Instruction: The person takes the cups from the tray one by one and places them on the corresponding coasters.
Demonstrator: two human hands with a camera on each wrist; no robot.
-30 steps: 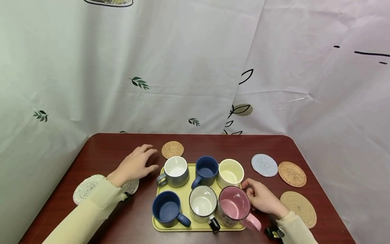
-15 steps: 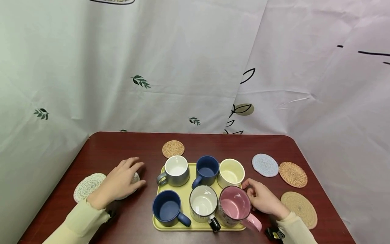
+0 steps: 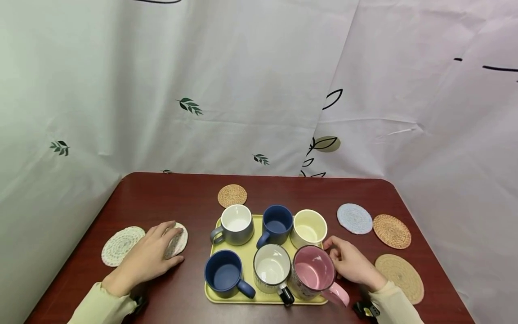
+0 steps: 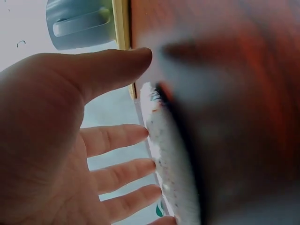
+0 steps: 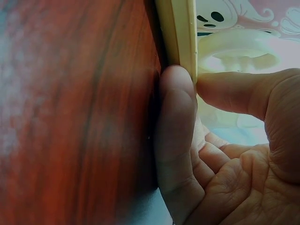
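My left hand (image 3: 147, 257) lies over a small white-grey coaster (image 3: 182, 238), its fingers spread; in the left wrist view the fingertips (image 4: 152, 164) touch the white coaster's edge (image 4: 164, 154). At the right edge of the yellow tray (image 3: 247, 261), my right hand (image 3: 356, 265) pinches the rim, index finger and thumb against the tray's side (image 5: 180, 37) in the right wrist view. On the tray stand several mugs, among them a pink mug (image 3: 313, 270) and a cream mug (image 3: 309, 228) nearest my right hand, and a grey mug (image 3: 241, 235) at the back left.
A larger white coaster (image 3: 122, 246) lies left of my left hand. Behind the tray is a small woven coaster (image 3: 232, 196). To the right lie a light blue coaster (image 3: 355, 218), an orange-tan one (image 3: 391, 231) and a large beige one (image 3: 400, 276). A white curtain hangs behind the table.
My left hand has moved left and down, away from the tray's back-left corner and onto the small white-grey coaster. The right hand has stayed at the tray's edge.
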